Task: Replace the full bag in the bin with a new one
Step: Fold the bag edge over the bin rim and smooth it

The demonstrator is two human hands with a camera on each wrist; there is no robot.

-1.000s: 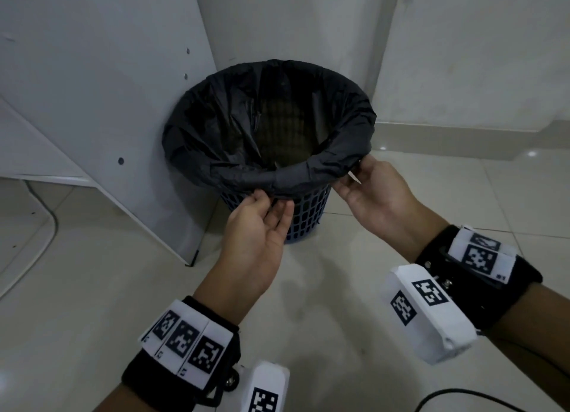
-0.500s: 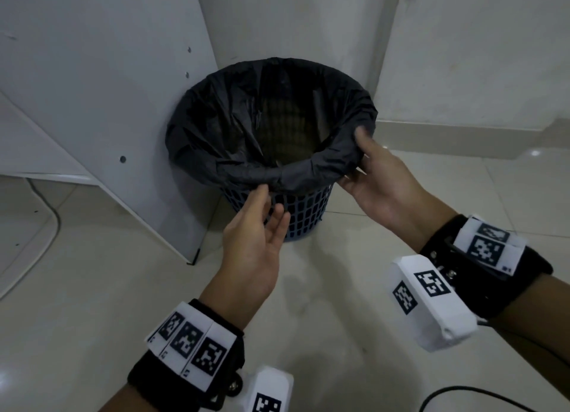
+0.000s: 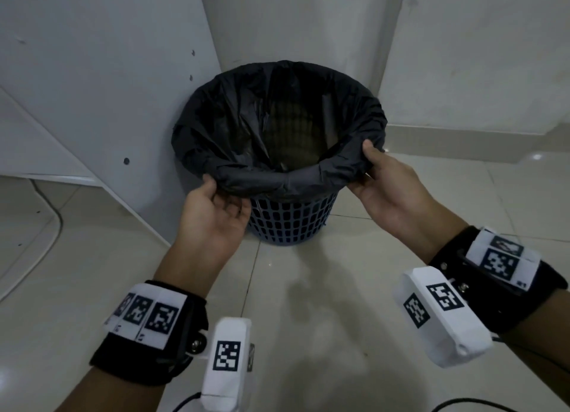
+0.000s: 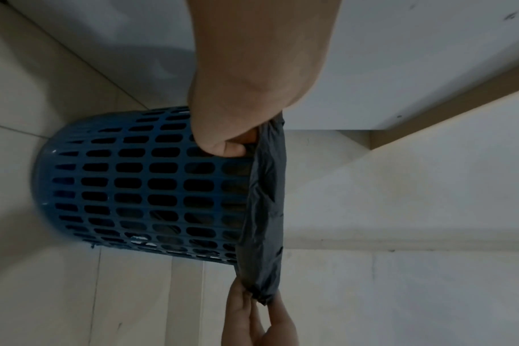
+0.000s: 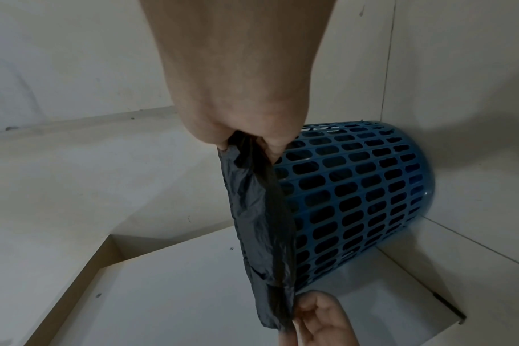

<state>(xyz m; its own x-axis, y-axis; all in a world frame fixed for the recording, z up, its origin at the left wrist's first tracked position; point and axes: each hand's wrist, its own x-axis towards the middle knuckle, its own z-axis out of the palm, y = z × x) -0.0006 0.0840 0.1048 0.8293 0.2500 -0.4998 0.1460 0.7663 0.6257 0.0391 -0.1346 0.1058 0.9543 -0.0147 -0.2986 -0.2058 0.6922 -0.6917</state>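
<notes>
A blue lattice bin [image 3: 290, 223] [image 4: 139, 185] [image 5: 356, 194] stands on the tiled floor in a corner. A black bag [image 3: 277, 128] [image 4: 265, 210] [image 5: 261, 222] lines it, its edge folded over the rim. My left hand [image 3: 216, 202] [image 4: 231, 142] pinches the folded bag edge at the near left of the rim, thumb on top and fingers under. At the near right of the rim my right hand [image 3: 374, 165] [image 5: 252, 142] pinches the bag edge the same way. The bag's inside looks dark; its contents cannot be made out.
A white cabinet panel [image 3: 101, 81] leans close on the bin's left, and white walls [image 3: 478, 57] close in behind and to the right. A cable [image 3: 55, 214] runs along the floor at the far left. Open tiled floor [image 3: 308, 303] lies in front of the bin.
My left hand has moved left along the rim and taken hold of the bag edge. My right hand has shifted up the right side and closed on the edge there.
</notes>
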